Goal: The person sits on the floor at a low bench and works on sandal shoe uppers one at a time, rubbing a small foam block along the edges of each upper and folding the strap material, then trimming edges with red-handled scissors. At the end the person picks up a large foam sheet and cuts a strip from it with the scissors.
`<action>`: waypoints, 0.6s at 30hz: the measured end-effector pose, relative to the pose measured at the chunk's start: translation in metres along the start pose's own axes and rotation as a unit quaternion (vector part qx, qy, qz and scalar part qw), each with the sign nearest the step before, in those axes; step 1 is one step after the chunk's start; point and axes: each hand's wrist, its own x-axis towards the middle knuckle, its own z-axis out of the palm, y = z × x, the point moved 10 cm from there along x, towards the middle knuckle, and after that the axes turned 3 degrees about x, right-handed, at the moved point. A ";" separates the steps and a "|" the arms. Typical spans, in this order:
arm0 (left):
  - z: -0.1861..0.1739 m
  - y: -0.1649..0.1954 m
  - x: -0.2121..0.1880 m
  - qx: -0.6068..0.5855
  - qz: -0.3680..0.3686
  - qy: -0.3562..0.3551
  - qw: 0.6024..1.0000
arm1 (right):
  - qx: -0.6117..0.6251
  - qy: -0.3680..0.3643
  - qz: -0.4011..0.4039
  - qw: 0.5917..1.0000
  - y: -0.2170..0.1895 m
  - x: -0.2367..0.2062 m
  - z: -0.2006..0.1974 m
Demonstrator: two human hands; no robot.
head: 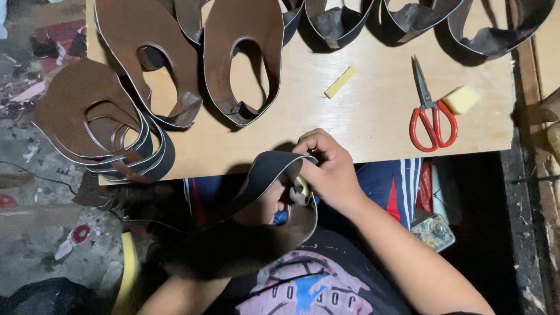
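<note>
My right hand point(329, 169) pinches the rim of a dark leather shoe upper point(245, 233) held above my lap, just off the near edge of the wooden board point(361, 116). My left hand point(265, 207) is mostly hidden inside the upper, with only its fingers showing through the opening; it supports the piece from within. A small pale object shows between the fingers of both hands; I cannot tell what it is.
Several brown and dark shoe uppers point(242, 58) lie across the board's far side, and a stack point(99, 122) overhangs its left edge. Red-handled scissors point(430, 111), a yellow sponge block point(461, 99) and a yellow stick point(340, 82) lie at right. A small tin point(433, 231) sits below.
</note>
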 end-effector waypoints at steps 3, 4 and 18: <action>0.008 0.008 -0.005 -0.016 -0.002 0.035 0.999 | 0.102 -0.067 0.074 0.990 0.008 -0.001 0.006; 0.008 0.014 -0.009 0.039 0.003 0.042 0.998 | 0.109 -0.081 0.109 0.985 0.013 -0.003 0.005; 0.022 0.027 -0.030 0.082 0.054 -0.038 0.994 | -0.076 -0.061 0.156 0.983 0.055 -0.017 -0.001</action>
